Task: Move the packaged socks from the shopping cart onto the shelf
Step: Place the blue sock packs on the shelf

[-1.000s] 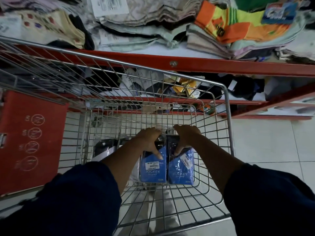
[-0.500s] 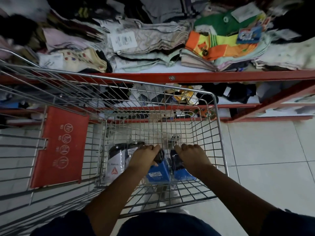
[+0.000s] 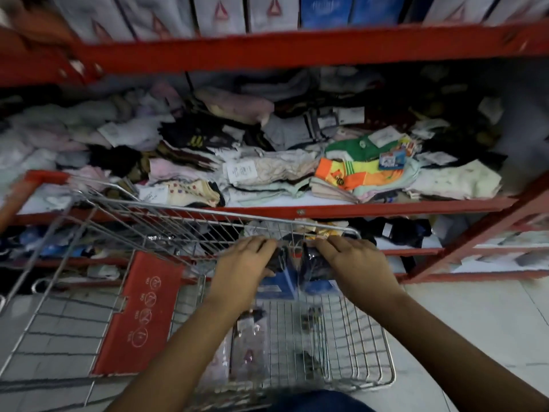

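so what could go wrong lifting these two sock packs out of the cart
1. The two blue sock packs are pinched side by side between the left hand and right hand; the slick wrap could slip from that grip.
2. The cart's front rim sits just ahead, so the packs might snag on it.
3. The middle shelf is already heaped with loose socks, so the packs could slide off.

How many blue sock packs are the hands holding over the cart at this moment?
2. One blue pack is under the left hand, the other under the right hand, side by side above the cart. More could be hidden beneath.
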Available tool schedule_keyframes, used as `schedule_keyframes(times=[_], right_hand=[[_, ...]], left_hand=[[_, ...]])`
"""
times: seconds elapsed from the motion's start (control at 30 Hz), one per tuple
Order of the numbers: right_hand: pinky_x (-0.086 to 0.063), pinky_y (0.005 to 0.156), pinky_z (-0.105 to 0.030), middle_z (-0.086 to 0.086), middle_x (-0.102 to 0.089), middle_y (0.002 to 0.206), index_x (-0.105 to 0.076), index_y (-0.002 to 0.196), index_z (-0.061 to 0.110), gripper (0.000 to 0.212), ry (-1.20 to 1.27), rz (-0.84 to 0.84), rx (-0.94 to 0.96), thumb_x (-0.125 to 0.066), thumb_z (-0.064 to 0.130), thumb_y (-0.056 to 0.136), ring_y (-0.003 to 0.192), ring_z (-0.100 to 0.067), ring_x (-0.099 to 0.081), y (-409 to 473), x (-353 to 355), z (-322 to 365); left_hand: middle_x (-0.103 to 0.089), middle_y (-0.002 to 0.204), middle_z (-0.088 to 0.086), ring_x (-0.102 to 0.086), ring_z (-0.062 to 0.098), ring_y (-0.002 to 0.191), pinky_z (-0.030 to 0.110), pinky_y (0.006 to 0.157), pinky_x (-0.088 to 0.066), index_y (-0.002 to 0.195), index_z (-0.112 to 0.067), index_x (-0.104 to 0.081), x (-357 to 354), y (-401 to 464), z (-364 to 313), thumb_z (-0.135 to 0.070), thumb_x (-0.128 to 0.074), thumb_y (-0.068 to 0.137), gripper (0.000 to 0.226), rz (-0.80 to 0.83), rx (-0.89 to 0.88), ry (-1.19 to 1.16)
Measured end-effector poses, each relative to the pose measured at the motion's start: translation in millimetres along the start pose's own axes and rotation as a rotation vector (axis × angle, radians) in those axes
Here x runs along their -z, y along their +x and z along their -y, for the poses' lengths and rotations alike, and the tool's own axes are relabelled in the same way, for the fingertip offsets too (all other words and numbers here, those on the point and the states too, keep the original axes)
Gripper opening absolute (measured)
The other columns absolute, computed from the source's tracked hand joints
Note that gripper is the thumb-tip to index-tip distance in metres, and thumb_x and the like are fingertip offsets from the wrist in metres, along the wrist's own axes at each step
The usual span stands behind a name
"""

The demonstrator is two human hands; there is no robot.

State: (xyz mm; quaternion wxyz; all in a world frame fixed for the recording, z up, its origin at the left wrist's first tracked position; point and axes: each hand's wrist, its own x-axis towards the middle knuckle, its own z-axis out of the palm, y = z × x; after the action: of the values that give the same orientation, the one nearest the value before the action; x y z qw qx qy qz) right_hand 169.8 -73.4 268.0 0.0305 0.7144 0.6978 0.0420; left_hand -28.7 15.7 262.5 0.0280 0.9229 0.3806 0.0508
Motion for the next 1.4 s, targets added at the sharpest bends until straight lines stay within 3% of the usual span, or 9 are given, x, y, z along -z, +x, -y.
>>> schedule_keyframes(times=[0.13,0.4,0.73,0.97,1.17,1.3,1.4], right_hand=[[-0.051,0.068,-0.034,-0.006,-0.069,0.096,-0.060,0.117,0.016,0.068,-0.037,-0.153,0.000,-0.083,0.007,0.053,0.081,-0.028,-0.066,29,57,-19],[-0.053,0.074,-0.039,-0.013,-0.068,0.108,-0.059,0.122,0.011,0.058,-0.116,-0.506,-0.004,-0.077,0.010,0.067,0.090,-0.032,-0.066,80,160,-68],[-0.050,0.075,-0.040,-0.013,-0.066,0.110,-0.052,0.127,0.009,0.063,-0.342,-0.761,0.007,-0.073,0.002,0.069,0.094,-0.033,-0.065,141,268,-141],[-0.047,0.072,-0.036,-0.004,-0.062,0.114,-0.039,0.136,0.017,0.061,-0.468,-0.662,-0.028,-0.063,0.005,0.080,0.098,-0.025,-0.061,192,293,-196],[-0.045,0.082,-0.037,-0.002,-0.055,0.130,-0.040,0.137,0.022,0.055,-0.296,-0.566,-0.065,-0.063,0.022,0.087,0.112,-0.026,-0.056,218,281,-222],[-0.034,0.102,-0.039,-0.003,-0.043,0.146,-0.031,0.145,0.021,0.060,-0.194,-0.568,-0.059,-0.058,0.016,0.091,0.130,-0.025,-0.041,225,269,-233],[-0.016,0.115,-0.040,-0.004,-0.025,0.156,-0.017,0.150,0.020,0.062,-0.151,-0.573,-0.053,-0.049,0.020,0.096,0.143,-0.021,-0.019,223,257,-229]], left_hand=[[-0.072,0.106,0.012,-0.068,0.029,0.095,0.041,0.077,-0.056,0.109,-0.011,-0.066,60,34,7,-0.020,-0.092,0.047,0.069,-0.203,-0.028,0.080],[-0.071,0.104,0.017,-0.068,0.031,0.093,0.043,0.079,-0.056,0.107,-0.003,-0.067,176,101,9,-0.020,-0.091,0.053,0.062,-0.567,-0.112,0.211],[-0.069,0.107,0.018,-0.065,0.034,0.097,0.042,0.079,-0.054,0.113,0.000,-0.062,276,194,-5,-0.020,-0.086,0.063,0.059,-0.843,-0.139,0.262],[-0.067,0.102,0.016,-0.061,0.035,0.095,0.045,0.078,-0.049,0.119,-0.002,-0.056,298,278,-24,-0.025,-0.079,0.071,0.058,-0.760,-0.136,0.265],[-0.061,0.116,0.010,-0.056,0.028,0.107,0.036,0.085,-0.043,0.128,-0.010,-0.046,285,334,-48,-0.029,-0.070,0.080,0.057,-0.628,-0.101,0.358],[-0.057,0.126,0.012,-0.050,0.028,0.118,0.035,0.096,-0.039,0.131,-0.009,-0.042,268,347,-50,-0.023,-0.069,0.083,0.057,-0.540,-0.088,0.326],[-0.037,0.148,0.013,-0.030,0.026,0.138,0.036,0.114,-0.019,0.144,-0.008,-0.026,258,342,-49,-0.030,-0.061,0.089,0.068,-0.559,-0.090,0.278]])
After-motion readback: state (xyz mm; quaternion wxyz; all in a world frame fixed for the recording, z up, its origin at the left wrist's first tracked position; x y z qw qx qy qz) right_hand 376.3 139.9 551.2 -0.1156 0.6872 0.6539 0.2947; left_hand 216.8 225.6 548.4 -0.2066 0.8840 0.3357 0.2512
